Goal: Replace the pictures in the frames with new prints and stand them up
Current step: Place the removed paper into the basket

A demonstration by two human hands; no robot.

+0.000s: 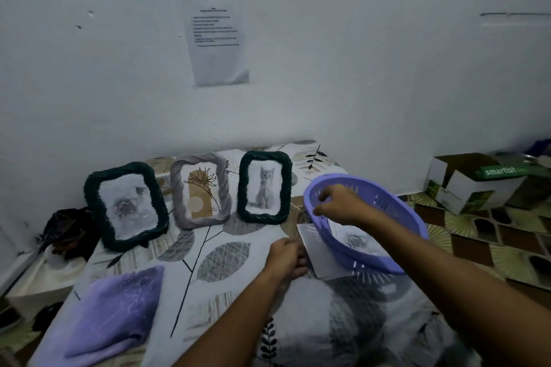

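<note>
Looks like we're nearly done: three frames (190, 191) stand along the bed's (208, 277) far edge; left hand (286, 256) pinches a print (319, 256), right hand (340, 204) grips the basket (387, 247) rim.

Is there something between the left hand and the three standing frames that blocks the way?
Nothing visible does. The left hand holds a print at the purple basket; only bare patterned cloth lies between it and the cat frame, middle frame and left frame.

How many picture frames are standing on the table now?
3. A dark green frame stands at the left, a grey frame in the middle, and a dark green frame with a cat picture at the right. No other frame is visible.
</note>
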